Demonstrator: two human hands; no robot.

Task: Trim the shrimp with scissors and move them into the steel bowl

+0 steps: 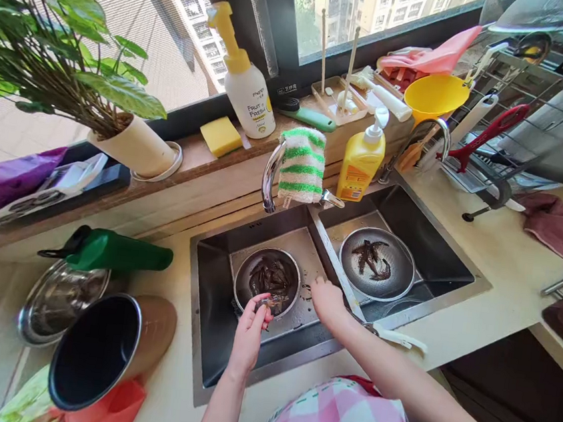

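Observation:
My left hand (251, 325) hangs over the left sink basin and pinches a small dark crustacean, probably a shrimp (268, 301), at the near rim of a round metal bowl (266, 282) filled with several more. My right hand (327, 301) is closed at the sink divider (335, 270), fingers curled down; what it grips is hidden. In the right basin a second metal bowl (377, 265) holds a few dark shrimp.
A faucet (271, 176) draped with a green-striped cloth (301, 165) rises behind the sink. Yellow soap bottle (361, 159), dish rack (522, 122) at right. Left counter: dark pot (100, 350), steel bowl (61, 298), green watering can (111, 251), potted plant (70, 61).

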